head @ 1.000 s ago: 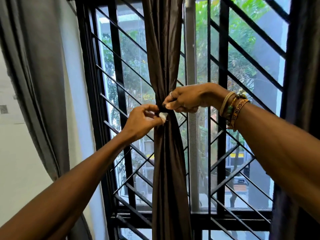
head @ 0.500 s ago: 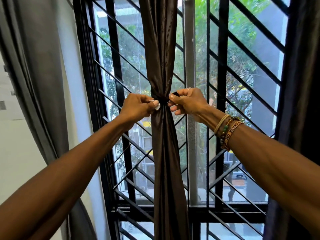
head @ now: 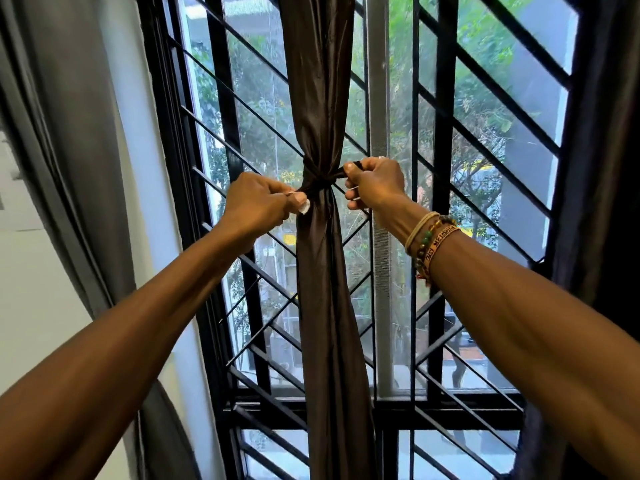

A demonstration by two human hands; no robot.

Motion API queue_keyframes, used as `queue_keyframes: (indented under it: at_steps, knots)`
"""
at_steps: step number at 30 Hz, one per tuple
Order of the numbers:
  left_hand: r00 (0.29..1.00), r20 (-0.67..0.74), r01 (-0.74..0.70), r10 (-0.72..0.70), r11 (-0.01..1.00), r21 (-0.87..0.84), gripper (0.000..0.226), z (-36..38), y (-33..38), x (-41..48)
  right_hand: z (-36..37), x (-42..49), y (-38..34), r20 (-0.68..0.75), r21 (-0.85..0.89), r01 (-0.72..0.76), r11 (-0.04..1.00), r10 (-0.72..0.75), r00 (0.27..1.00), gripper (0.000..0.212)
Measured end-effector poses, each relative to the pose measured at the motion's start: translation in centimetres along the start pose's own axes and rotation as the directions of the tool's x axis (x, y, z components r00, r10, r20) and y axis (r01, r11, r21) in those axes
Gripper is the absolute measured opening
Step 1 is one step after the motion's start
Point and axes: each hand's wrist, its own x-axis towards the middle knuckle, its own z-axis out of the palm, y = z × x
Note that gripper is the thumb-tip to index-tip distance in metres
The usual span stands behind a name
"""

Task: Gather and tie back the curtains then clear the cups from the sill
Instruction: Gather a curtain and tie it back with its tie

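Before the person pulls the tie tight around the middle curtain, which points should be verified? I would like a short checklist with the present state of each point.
1. The brown curtain is gathered into one bundle: ok.
2. The tie goes around the bundle: ok.
3. The left hand has a grip on one tie end, by the white tag: ok.
4. The right hand has a grip on the other end: ok.
5. Knot fully locked: cannot tell.
6. The grey curtain at the left is tied back: not ok, no tie shows on it.
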Motion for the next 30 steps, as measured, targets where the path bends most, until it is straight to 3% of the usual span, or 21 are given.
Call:
queue_keyframes:
  at_steps: [3,7,9,11,13,14,16,18,19,22,24,26,27,30]
  knots:
    - [0.998,-0.034,-0.055,0.060,0.990,0.127,0.013,0.0,-0.4,-0.7,1.0,0.4,-0.1,-0.054,-0.050,0.011,0.999,-0.014,0.998,0.017]
    - [0.993,-0.066,-0.082,0.099,0.972,0.221,0.019,-0.1,-2.3,-1.2,0.5,0.3,-0.7,0.286,0.011,-0.110,0.994,0.102,0.953,0.026]
    - [0.996,-0.080,-0.031,0.039,0.995,0.099,0.027,0.6,-3.5,-1.6,0.6,-0.1,-1.9,0.306,0.098,-0.051,0.994,0.019,0.952,0.056]
    - [0.994,-0.038,0.095,-0.099,0.991,-0.096,0.064,2.2,-4.4,-2.2,1.5,-0.9,-3.5,0.292,0.039,0.108,0.993,-0.115,0.950,0.084]
    - [0.983,0.015,0.182,-0.182,0.982,-0.052,0.096,4.5,-5.8,-2.5,2.8,-1.4,-5.3,0.357,-0.142,0.258,0.956,-0.194,0.914,0.076]
    - [0.984,0.013,0.176,-0.176,0.984,0.038,0.085,5.7,-6.6,-2.5,3.5,-1.1,-5.9,0.332,-0.219,0.297,0.929,-0.215,0.918,0.070]
    - [0.991,-0.047,0.133,-0.126,0.968,0.212,0.038,7.6,-7.4,-2.8,4.5,0.2,-7.2,0.199,-0.417,0.321,0.850,-0.259,0.945,0.062]
    - [0.991,-0.108,0.100,-0.074,0.961,0.259,0.045,8.8,-7.6,-3.1,5.2,1.8,-7.4,0.135,-0.642,0.320,0.697,-0.308,0.942,0.047]
    - [0.991,-0.121,0.092,-0.063,0.963,0.254,0.047,9.3,-7.6,-3.3,5.4,2.3,-7.2,0.120,-0.674,0.326,0.663,-0.337,0.934,0.041]
    - [0.998,-0.062,0.040,-0.026,0.972,0.231,0.050,10.1,-7.7,-3.5,5.5,2.6,-5.5,0.036,-0.494,0.345,0.798,-0.378,0.925,0.046]
    - [1.000,0.028,-0.019,0.014,0.981,0.191,0.054,10.0,-7.8,-3.5,4.8,1.6,-4.1,0.012,-0.276,0.288,0.917,-0.297,0.955,0.051]
    - [0.995,0.073,-0.080,0.069,0.986,0.147,0.056,9.6,-7.6,-3.7,4.1,0.6,-2.4,0.167,-0.066,0.136,0.989,-0.123,0.978,0.032]
    - [0.993,0.083,-0.096,0.086,0.988,0.121,0.056,9.5,-7.7,-3.8,4.0,0.2,-1.6,0.235,-0.042,0.087,0.995,-0.074,0.969,0.024]
    - [0.996,0.068,-0.071,0.066,0.995,0.073,0.052,9.7,-8.3,-4.1,4.3,-1.1,-0.6,0.250,-0.034,0.146,0.989,-0.133,0.959,0.026]
